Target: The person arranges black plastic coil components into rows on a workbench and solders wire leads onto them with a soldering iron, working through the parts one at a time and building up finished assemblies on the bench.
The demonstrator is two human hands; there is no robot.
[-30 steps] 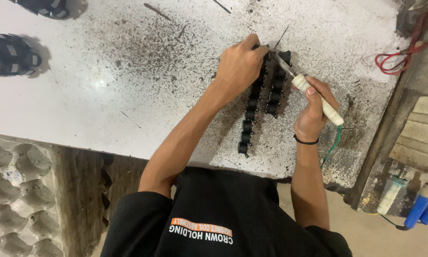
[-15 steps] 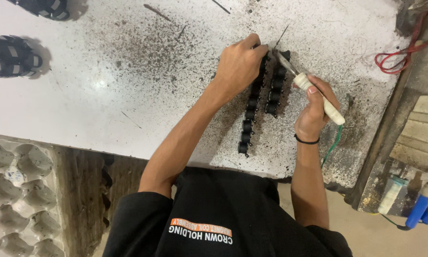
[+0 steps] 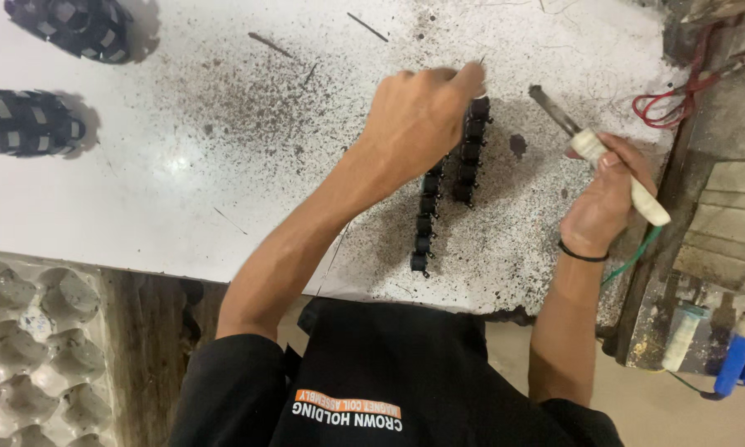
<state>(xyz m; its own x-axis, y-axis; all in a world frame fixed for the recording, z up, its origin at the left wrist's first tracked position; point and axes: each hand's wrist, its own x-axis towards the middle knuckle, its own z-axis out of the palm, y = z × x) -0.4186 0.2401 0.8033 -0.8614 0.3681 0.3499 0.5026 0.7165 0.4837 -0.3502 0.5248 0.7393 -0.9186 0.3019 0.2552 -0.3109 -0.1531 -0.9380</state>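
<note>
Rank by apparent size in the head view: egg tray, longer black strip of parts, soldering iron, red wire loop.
1. egg tray, cut off by the frame
2. longer black strip
3. soldering iron, about as long; order unsure
4. red wire loop

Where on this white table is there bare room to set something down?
Bare patch: table centre-left, between the two black wound parts and the left hand. Crowded: around the black part rows, where the right hand holds the soldering iron, and by the red wires.
</note>
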